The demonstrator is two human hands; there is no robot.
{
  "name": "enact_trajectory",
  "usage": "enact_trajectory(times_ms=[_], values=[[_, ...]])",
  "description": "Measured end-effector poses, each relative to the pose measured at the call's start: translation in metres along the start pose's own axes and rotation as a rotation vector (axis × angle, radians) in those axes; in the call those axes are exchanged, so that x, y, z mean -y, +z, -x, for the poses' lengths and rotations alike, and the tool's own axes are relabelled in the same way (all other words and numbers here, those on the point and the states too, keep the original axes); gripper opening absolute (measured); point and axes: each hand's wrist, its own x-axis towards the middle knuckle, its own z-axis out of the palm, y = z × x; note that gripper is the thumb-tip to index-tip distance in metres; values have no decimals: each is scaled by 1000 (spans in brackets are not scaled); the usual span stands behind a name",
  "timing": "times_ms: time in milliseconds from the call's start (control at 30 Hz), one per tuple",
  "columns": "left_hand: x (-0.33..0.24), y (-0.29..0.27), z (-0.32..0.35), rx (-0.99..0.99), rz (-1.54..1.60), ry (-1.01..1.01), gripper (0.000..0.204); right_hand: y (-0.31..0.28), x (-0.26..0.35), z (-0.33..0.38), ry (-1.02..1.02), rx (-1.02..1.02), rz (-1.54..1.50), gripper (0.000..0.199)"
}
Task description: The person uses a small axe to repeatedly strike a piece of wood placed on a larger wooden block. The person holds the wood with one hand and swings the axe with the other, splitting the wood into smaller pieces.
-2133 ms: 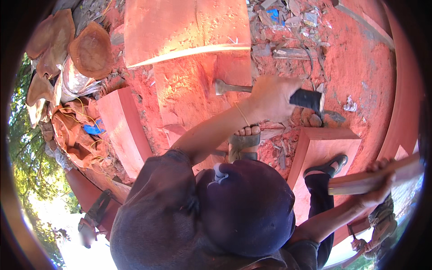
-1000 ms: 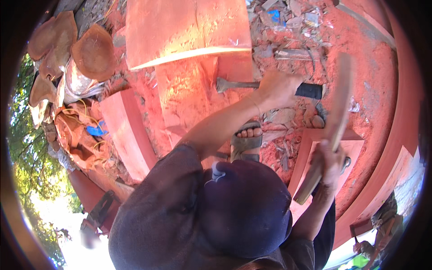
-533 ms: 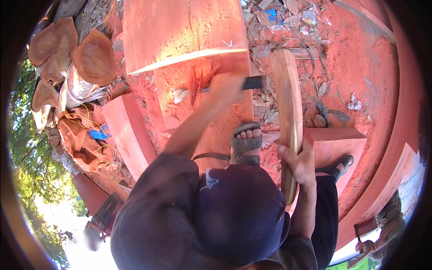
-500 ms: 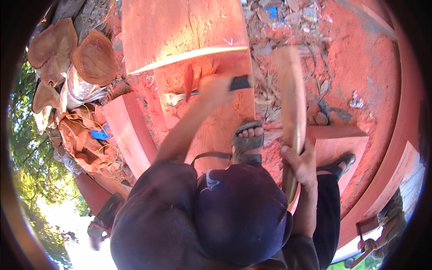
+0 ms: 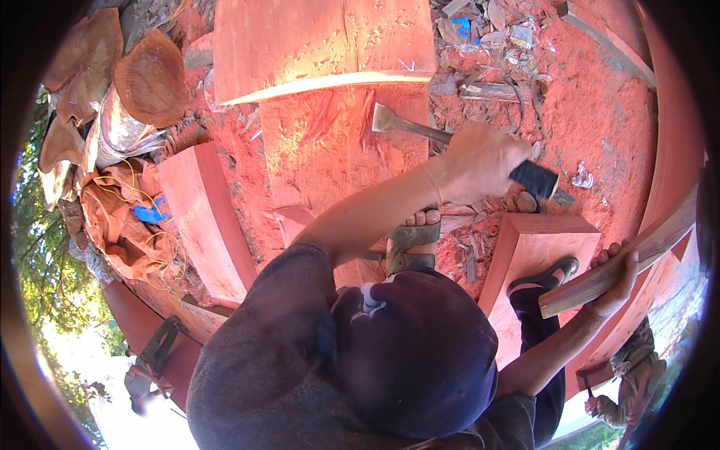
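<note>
And there's the chisel point(image 5: 420, 131), blade point(image 5: 384, 118) over the timber point(image 5: 322, 202), left hand point(image 5: 480, 161) wrapped round its middle, stiff and probably weighty, best gripped there, clear of both ends, while the right hand point(image 5: 619, 285) clasps the solid-looking club point(image 5: 651, 240)!

No lettering, label or number is legible.

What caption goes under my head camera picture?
Left hand gripping a chisel, right hand holding a wooden club, big reddish timber ahead.
</note>
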Motion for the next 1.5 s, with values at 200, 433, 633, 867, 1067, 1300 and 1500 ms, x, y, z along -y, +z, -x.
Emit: enact_trajectory(times_ms=[200, 433, 633, 867, 1067, 1300, 1500], values=[[12, 3, -19, -28, -55, -70, 26, -4, -3, 5, -25, -3, -39, 41], [17, -5, -32, -101, -42, -86, 23, 3, 27, 7, -164, 28, -50, 43], [17, 0, -26, -93, -34, -138, 20, 48, 19, 18, -194, 33, -80, 51], [25, -4, -21, -153, -29, -115, 21, 79, -38, 33, 133, 377, 517, 59], [26, 6, -29, -74, -84, -162, 22, 69, 14, 17, -119, 100, -147, 50], [33, 0, -30, -24, -69, -195, 23, 85, -63, 43, 258, 332, 435, 41], [34, 5, -28, -41, -131, -178, 25, 43, -16, 14, 67, 46, 1, 52]])
